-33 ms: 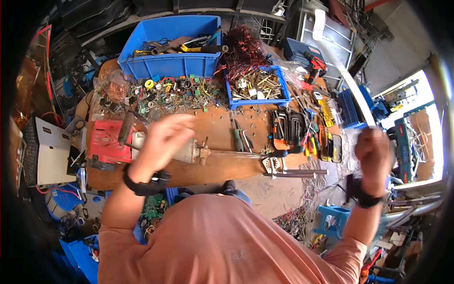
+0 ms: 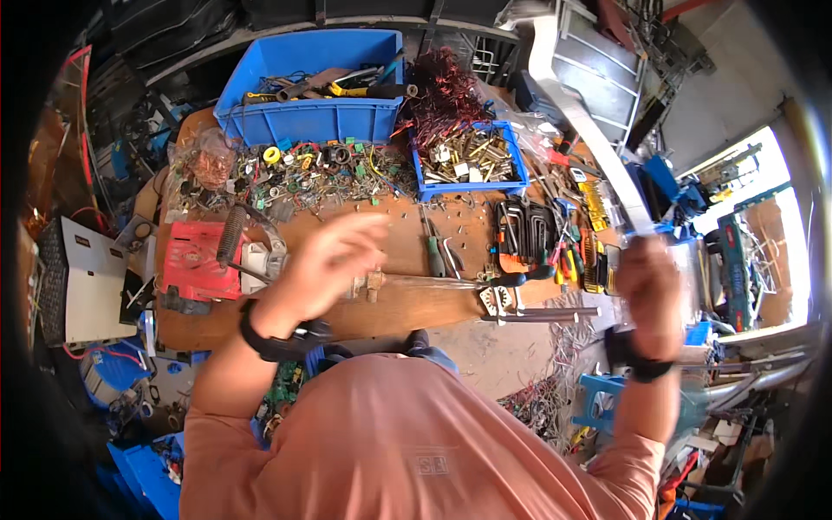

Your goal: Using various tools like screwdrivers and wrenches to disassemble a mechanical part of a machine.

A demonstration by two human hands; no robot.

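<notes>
My right hand [image 2: 650, 286], somewhat blurred, is closed round the lower end of a long pale bar [image 2: 594, 143]. The bar rises up and away over the right of the bench, with a bend near its blurred far end; its exact kind I cannot make out. My left hand [image 2: 334, 264] hovers over the front of the bench, fingers stretched out and holding nothing. Below its fingers is a brass-coloured block [image 2: 374, 284]. Left of that hand sit a red metal base [image 2: 201, 260] and a coil spring [image 2: 231, 234]. A dark-handled long-shafted tool [image 2: 507, 280] lies right of the block.
On the wooden bench [image 2: 416, 234] lie a green-handled screwdriver [image 2: 435, 260], black hex keys [image 2: 529, 230] and scattered small parts. A large blue crate [image 2: 312, 120] and a small blue tray [image 2: 472, 186] stand behind. A blue stool [image 2: 598, 403] is at the lower right.
My right hand has moved left, carrying the pale bar with it; the bar's far end has swung left too. My left hand has shifted right, over the brass-coloured block.
</notes>
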